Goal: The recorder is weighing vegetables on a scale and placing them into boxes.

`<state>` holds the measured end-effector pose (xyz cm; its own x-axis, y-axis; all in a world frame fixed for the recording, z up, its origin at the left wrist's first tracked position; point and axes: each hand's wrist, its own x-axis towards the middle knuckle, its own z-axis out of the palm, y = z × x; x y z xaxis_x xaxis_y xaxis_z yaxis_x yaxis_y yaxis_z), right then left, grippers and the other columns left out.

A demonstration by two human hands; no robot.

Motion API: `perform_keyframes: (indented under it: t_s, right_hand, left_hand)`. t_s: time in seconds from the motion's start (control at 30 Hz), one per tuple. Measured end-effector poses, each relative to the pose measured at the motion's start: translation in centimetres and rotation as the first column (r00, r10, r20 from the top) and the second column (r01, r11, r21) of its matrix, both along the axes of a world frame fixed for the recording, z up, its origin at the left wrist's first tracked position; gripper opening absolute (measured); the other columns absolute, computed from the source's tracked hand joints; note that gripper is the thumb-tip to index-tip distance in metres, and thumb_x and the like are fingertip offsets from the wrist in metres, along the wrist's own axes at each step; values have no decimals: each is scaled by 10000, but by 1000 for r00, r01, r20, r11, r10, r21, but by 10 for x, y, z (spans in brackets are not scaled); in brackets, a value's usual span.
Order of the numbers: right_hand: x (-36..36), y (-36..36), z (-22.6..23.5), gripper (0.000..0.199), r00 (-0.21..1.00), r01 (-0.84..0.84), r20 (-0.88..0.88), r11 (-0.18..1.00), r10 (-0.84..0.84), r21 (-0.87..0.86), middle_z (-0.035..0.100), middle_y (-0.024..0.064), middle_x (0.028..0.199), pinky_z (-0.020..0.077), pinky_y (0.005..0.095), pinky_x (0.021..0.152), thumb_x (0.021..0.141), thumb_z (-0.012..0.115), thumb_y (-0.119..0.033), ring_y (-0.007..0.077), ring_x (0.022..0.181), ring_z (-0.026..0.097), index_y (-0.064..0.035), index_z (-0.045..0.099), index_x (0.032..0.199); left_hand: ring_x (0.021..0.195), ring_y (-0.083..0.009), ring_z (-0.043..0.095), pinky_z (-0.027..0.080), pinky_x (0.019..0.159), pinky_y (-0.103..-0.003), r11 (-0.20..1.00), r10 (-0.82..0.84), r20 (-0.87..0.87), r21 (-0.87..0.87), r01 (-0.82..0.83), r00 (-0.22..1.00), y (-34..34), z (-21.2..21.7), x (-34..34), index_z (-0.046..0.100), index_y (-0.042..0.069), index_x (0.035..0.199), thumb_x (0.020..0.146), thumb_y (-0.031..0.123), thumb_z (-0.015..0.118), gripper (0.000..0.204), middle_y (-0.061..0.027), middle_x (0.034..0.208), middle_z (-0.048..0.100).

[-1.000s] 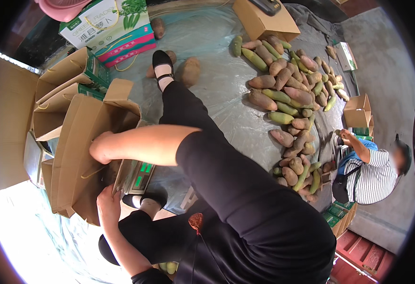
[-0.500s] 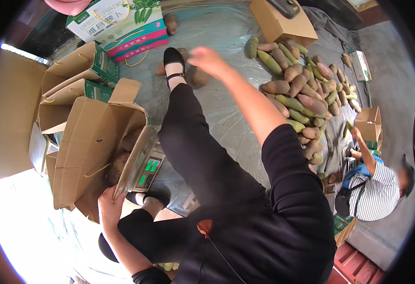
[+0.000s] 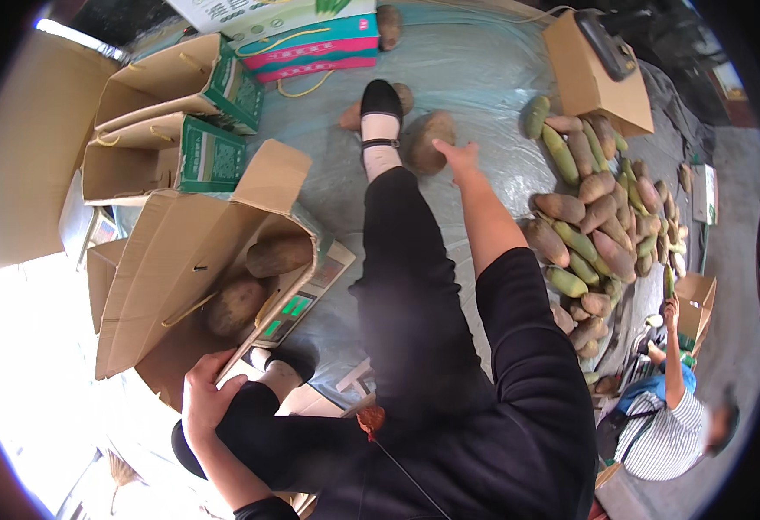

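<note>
Just by my right grip [image 3: 459,161], near the top middle of the frame, a big brown root vegetable [image 3: 426,137] lies on a thin, shiny plastic sheet [image 3: 484,69]. My thumb and fingers are spread apart by its right side; I can't tell if they touch it. It looks fat and hard, so I think it is heavy and won't squish. The skin looks dull and a bit dirty, so I guess it won't slip much, but its round sides might roll. The best hold is probably around its fat middle with my whole hand, since it looks too wide for a tiny pinch. A hard drop could bruise it.

My left grip [image 3: 209,399], at the lower left, pinches the thin edge of an open cardboard box [image 3: 154,269]. The box looks stiff, with flat brown flaps. Two fat roots [image 3: 278,255] lie inside it. A scale [image 3: 283,317] with green lights shows beside its right wall. At the right, long green radishes [image 3: 560,156] and lumpy, pinky-brown roots [image 3: 614,254] make a heap.
</note>
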<state>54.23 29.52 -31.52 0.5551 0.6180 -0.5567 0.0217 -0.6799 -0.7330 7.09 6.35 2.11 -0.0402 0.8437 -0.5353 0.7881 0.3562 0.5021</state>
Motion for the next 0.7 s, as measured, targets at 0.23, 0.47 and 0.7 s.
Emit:
perform_keyframes:
  t_s: [0.23, 0.47, 0.7]
  right_hand:
    - [-14, 38, -19, 1208, 981, -70, 176, 996, 79, -55, 384, 259, 1345, 432, 578, 875, 518, 888, -372, 410, 1182, 461, 69, 163, 1379]
    - [-20, 22, 4, 1186, 997, 71, 30, 993, -69, -96, 429, 251, 1303, 433, 443, 950, 485, 882, -209, 353, 1157, 494, 36, 170, 1402]
    - [-15, -51, 67, 1155, 987, -103, -132, 991, 91, -82, 431, 223, 1295, 444, 466, 896, 527, 848, -131, 328, 1130, 496, -46, 147, 1440]
  left_hand:
    - [930, -321, 624, 481, 838, -353, 998, -61, 18, -16, 61, 998, 9, -2, -8, 638, -12, 1054, 641, 142, 769, 460, -162, 1011, 642]
    - [934, -327, 618, 489, 829, -356, 996, -85, 11, 11, 85, 996, 9, -2, -12, 635, -17, 1049, 637, 117, 772, 454, -158, 1014, 639]
    - [947, -330, 607, 485, 839, -374, 996, -89, -28, 16, 89, 996, -1, 1, -13, 638, 5, 1044, 660, 164, 759, 433, -150, 1029, 635]
